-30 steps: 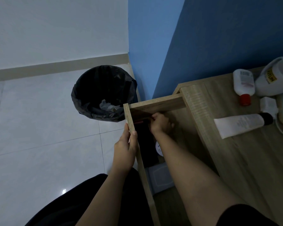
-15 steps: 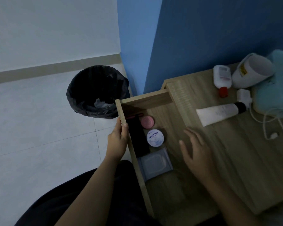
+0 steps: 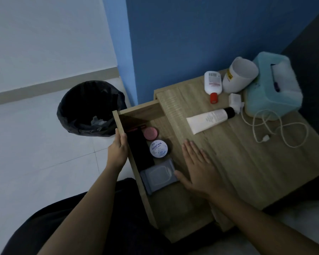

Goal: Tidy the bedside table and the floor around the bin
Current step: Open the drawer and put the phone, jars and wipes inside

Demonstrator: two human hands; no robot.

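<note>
Here the left hand [image 3: 118,151] pinches the front panel of the open drawer [image 3: 134,111], thumb inside, fingers outside; the right hand [image 3: 199,168] hovers spread and empty over the bedside table [image 3: 247,162] at its front-left edge, above the drawer. A white tube [image 3: 208,119], a red-capped bottle [image 3: 212,84] and a tipped cup [image 3: 239,77] lie toward the back edge, with a charger cable [image 3: 276,129] looped at the right edge; the bin [image 3: 90,107] stands on the floor beyond the drawer's corner. Reaching across could snag the cable and drag things off; tugging the drawer could slide its jars.
</note>
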